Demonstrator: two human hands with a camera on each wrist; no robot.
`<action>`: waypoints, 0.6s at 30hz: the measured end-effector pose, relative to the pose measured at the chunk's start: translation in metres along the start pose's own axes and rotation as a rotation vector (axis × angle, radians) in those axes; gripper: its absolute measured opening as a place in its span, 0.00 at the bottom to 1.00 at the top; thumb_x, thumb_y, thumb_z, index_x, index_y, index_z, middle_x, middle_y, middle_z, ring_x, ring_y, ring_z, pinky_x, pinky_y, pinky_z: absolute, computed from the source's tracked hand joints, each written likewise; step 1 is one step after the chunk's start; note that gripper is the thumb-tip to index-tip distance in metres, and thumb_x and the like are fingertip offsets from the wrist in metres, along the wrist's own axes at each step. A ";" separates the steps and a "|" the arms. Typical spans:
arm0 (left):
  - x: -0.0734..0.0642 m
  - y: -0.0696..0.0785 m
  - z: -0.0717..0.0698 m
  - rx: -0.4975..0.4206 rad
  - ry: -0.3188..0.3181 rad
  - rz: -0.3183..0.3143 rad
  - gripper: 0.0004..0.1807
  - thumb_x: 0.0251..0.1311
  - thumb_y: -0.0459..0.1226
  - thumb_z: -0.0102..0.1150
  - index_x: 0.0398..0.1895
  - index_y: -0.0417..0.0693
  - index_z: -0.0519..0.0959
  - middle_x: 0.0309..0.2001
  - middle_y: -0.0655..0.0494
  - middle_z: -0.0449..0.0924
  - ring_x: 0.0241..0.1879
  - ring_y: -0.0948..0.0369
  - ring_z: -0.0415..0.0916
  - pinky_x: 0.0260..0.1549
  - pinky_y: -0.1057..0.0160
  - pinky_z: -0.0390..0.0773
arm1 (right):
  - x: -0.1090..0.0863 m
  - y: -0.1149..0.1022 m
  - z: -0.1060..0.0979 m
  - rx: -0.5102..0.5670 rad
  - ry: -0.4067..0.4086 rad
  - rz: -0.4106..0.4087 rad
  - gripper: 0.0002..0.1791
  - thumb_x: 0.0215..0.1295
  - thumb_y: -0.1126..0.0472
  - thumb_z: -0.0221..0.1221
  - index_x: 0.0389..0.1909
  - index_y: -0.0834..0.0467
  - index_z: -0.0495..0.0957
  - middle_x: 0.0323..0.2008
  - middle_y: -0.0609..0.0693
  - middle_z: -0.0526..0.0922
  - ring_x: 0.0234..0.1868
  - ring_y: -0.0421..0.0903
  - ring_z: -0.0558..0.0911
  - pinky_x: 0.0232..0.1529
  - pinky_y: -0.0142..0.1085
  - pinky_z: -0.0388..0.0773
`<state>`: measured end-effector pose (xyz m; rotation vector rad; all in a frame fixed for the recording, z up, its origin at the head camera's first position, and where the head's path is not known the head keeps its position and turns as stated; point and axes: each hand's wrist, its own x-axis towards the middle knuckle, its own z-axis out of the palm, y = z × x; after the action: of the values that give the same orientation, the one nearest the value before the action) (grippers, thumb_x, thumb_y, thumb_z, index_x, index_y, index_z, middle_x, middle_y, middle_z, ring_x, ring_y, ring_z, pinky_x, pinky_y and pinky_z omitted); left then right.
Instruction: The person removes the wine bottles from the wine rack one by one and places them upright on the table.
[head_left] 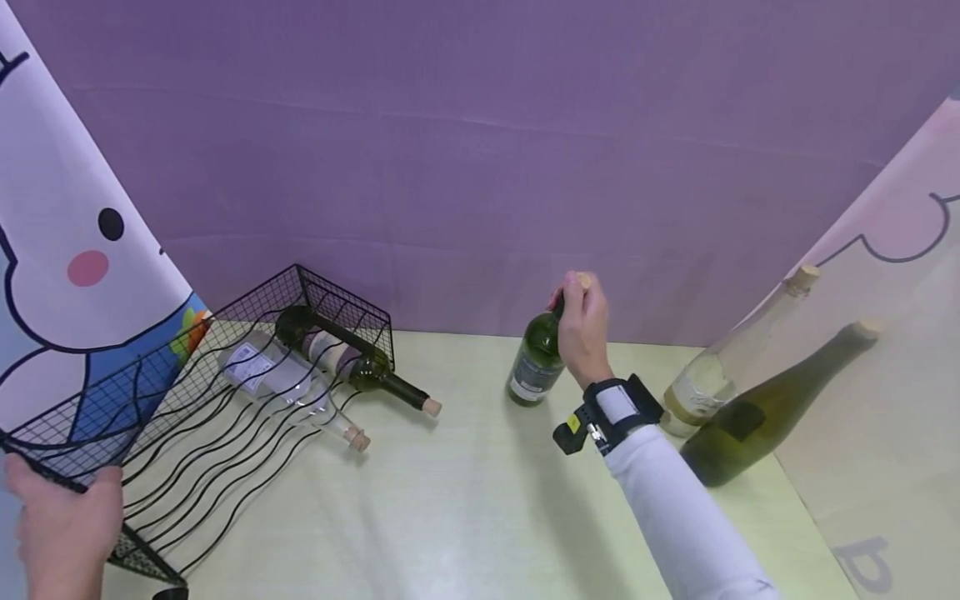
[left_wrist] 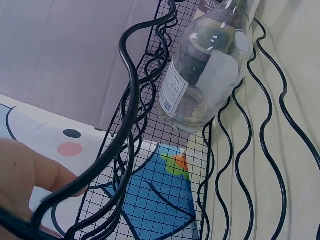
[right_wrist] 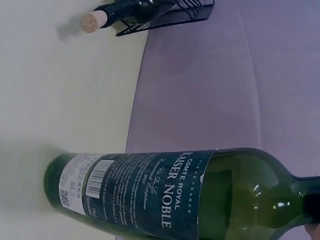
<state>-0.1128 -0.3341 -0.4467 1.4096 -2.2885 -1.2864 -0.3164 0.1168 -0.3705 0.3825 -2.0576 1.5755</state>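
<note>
At lower left, nearest the viewer, left hand has its fingers clamped round the edge of the black wire rack, at the near end. Pale table under it. Over on the right, white sleeve and wrist strap pass close by two standing corked bottles: tall dark bottle and, just behind, clear bottle with pale label. Farther in, right hand grasps the green bottle by the neck, fingers wrapped just under the cork; bottle is roughly upright, slightly tilted, over the table between rack and standing pair. Can't tell if its base touches down. Rack's far half holds two lying bottles side by side, clear glass bottle nearer, dark wine bottle beyond, both corked necks poking out past the wires. Purple backdrop behind all. Risks, my guess: neck-only hold lets the heavy base swing if the grip slackens; those jutting necks could get knocked by a bottle brought in low; rack might slide or tip if the left fingers ease off; a backward elbow could topple the standing pair.
</note>
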 end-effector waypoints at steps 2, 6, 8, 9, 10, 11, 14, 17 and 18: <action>0.000 -0.001 0.000 -0.004 -0.002 0.001 0.45 0.69 0.44 0.35 0.76 0.55 0.18 0.76 0.26 0.35 0.75 0.29 0.38 0.71 0.32 0.48 | 0.002 0.000 -0.002 0.003 0.005 0.016 0.21 0.78 0.54 0.39 0.35 0.68 0.69 0.29 0.58 0.75 0.31 0.41 0.76 0.39 0.31 0.75; 0.000 -0.001 -0.001 -0.003 -0.001 0.013 0.45 0.68 0.44 0.35 0.76 0.54 0.18 0.76 0.26 0.35 0.75 0.29 0.38 0.72 0.33 0.48 | 0.004 0.001 -0.006 0.000 0.012 0.036 0.19 0.78 0.56 0.40 0.37 0.69 0.69 0.30 0.58 0.75 0.31 0.44 0.76 0.38 0.31 0.75; -0.001 0.000 -0.001 -0.001 -0.003 0.014 0.45 0.69 0.45 0.35 0.76 0.54 0.18 0.76 0.26 0.35 0.75 0.29 0.38 0.72 0.34 0.48 | 0.005 0.002 -0.009 -0.012 0.018 0.040 0.18 0.78 0.56 0.42 0.37 0.68 0.69 0.29 0.58 0.75 0.32 0.45 0.77 0.37 0.31 0.74; -0.001 0.001 -0.002 0.000 -0.005 0.011 0.45 0.69 0.45 0.35 0.76 0.54 0.18 0.76 0.26 0.35 0.75 0.30 0.38 0.72 0.34 0.47 | 0.005 0.001 -0.010 -0.021 0.019 0.043 0.17 0.78 0.56 0.43 0.37 0.66 0.69 0.30 0.58 0.75 0.32 0.45 0.77 0.38 0.31 0.74; -0.001 0.001 -0.002 0.002 -0.008 0.010 0.45 0.69 0.45 0.34 0.76 0.54 0.18 0.76 0.26 0.34 0.75 0.30 0.37 0.72 0.34 0.47 | 0.006 0.001 -0.011 -0.031 0.018 0.050 0.16 0.77 0.55 0.44 0.37 0.64 0.69 0.30 0.56 0.75 0.32 0.45 0.77 0.38 0.30 0.74; -0.001 0.001 -0.002 0.002 -0.011 0.008 0.45 0.69 0.45 0.34 0.76 0.54 0.18 0.76 0.26 0.34 0.75 0.30 0.37 0.72 0.34 0.47 | 0.006 0.001 -0.013 -0.043 0.016 0.060 0.14 0.77 0.55 0.45 0.37 0.62 0.69 0.30 0.54 0.75 0.33 0.45 0.77 0.38 0.29 0.74; -0.001 0.001 -0.003 0.001 -0.015 0.009 0.45 0.69 0.45 0.34 0.76 0.55 0.17 0.76 0.26 0.33 0.75 0.30 0.37 0.72 0.34 0.47 | 0.007 0.001 -0.016 -0.075 0.011 0.097 0.10 0.75 0.55 0.49 0.40 0.60 0.68 0.31 0.49 0.74 0.34 0.43 0.77 0.39 0.29 0.74; -0.001 0.001 -0.002 0.003 -0.018 0.010 0.45 0.69 0.45 0.34 0.76 0.55 0.17 0.76 0.26 0.33 0.75 0.30 0.37 0.72 0.34 0.47 | 0.009 0.001 -0.019 -0.103 0.016 0.131 0.10 0.71 0.59 0.51 0.43 0.64 0.66 0.33 0.47 0.73 0.35 0.42 0.76 0.39 0.32 0.72; -0.001 0.001 -0.002 0.003 -0.017 0.011 0.46 0.69 0.45 0.34 0.76 0.55 0.17 0.76 0.26 0.33 0.75 0.30 0.37 0.72 0.34 0.47 | 0.010 0.001 -0.020 -0.112 0.019 0.143 0.11 0.70 0.61 0.51 0.44 0.65 0.66 0.34 0.47 0.72 0.36 0.43 0.75 0.39 0.33 0.71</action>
<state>-0.1117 -0.3344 -0.4444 1.3899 -2.3072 -1.2966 -0.3207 0.1372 -0.3621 0.1825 -2.1886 1.5284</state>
